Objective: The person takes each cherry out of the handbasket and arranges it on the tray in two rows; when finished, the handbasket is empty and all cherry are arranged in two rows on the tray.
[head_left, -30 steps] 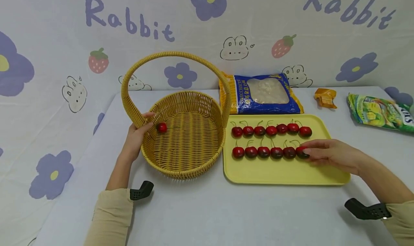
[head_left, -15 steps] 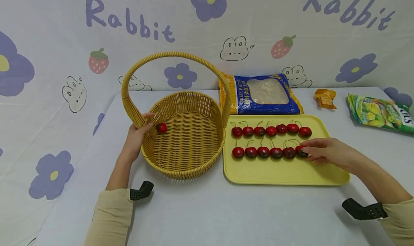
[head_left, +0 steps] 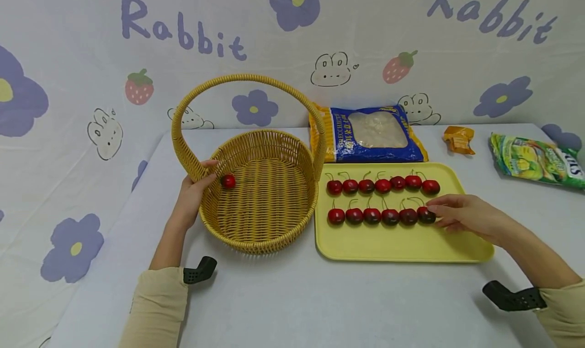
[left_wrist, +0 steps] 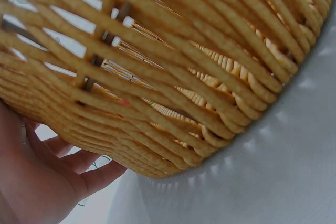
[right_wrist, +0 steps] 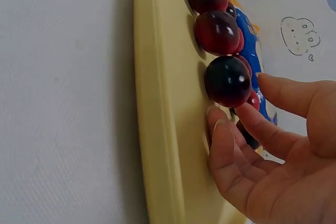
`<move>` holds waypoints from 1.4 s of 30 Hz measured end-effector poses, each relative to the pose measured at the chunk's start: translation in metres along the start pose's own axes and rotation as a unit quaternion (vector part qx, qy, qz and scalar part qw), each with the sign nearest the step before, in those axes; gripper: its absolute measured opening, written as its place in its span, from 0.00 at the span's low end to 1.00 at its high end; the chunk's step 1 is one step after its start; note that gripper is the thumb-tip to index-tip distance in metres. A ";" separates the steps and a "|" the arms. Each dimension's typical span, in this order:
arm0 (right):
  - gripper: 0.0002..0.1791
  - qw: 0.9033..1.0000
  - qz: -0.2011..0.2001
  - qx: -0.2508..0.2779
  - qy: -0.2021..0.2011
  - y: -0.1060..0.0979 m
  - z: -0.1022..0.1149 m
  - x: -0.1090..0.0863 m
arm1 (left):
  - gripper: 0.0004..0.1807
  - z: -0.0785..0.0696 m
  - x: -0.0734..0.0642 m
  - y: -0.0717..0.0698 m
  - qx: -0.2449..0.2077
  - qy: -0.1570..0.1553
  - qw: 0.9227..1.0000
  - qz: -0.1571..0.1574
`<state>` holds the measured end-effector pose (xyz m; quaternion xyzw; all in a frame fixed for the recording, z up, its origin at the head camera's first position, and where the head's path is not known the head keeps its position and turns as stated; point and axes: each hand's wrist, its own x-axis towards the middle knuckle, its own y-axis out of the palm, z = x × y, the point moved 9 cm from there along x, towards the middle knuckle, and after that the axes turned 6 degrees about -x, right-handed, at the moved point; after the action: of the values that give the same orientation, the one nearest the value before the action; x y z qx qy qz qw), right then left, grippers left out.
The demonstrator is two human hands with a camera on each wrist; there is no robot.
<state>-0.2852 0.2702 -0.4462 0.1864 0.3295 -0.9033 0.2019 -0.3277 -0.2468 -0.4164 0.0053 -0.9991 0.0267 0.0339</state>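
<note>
My left hand (head_left: 191, 198) grips the yellow wicker basket (head_left: 260, 244) at its left side, thumb over the rim by the handle's foot. In the left wrist view the woven wall (left_wrist: 157, 77) hides part of that hand (left_wrist: 47, 177). One red cherry (head_left: 228, 181) lies inside the basket, near its left wall. Over the yellow tray (head_left: 393, 246), my right hand (head_left: 473, 218) has its fingertips right at the end cherry (head_left: 426, 215) of the front row. The right wrist view shows the fingers (right_wrist: 231, 161) spread apart beside that dark cherry (right_wrist: 228, 81).
A back row of stemmed cherries (head_left: 383, 186) lies along the tray behind the front one. Beyond the tray stands a blue and yellow pasta bag (head_left: 375, 134). An orange wrapped packet (head_left: 459, 139) and a green snack bag (head_left: 534, 160) lie at the right.
My right hand has shifted slightly, and its fingertips now cover less of the end cherry. The left hand and the basket stay where they were.
</note>
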 end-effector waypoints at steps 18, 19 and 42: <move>0.17 0.972 0.093 0.147 -0.159 -0.018 0.075 -0.016 | 0.21 0.001 0.001 -0.001 -0.007 -0.004 1.000 -0.002; 0.18 0.964 0.116 0.161 -0.179 -0.012 0.086 -0.017 | 0.22 0.001 0.000 -0.001 -0.008 -0.004 1.000 -0.001; 0.33 0.917 0.233 0.227 -0.231 0.107 0.222 -0.004 | 0.22 -0.003 -0.002 0.001 -0.017 -0.002 1.000 0.003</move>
<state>-0.2750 0.0470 -0.3412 0.0849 0.0071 -0.8993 0.4289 -0.3258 -0.2459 -0.4133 0.0020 -0.9994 0.0094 0.0322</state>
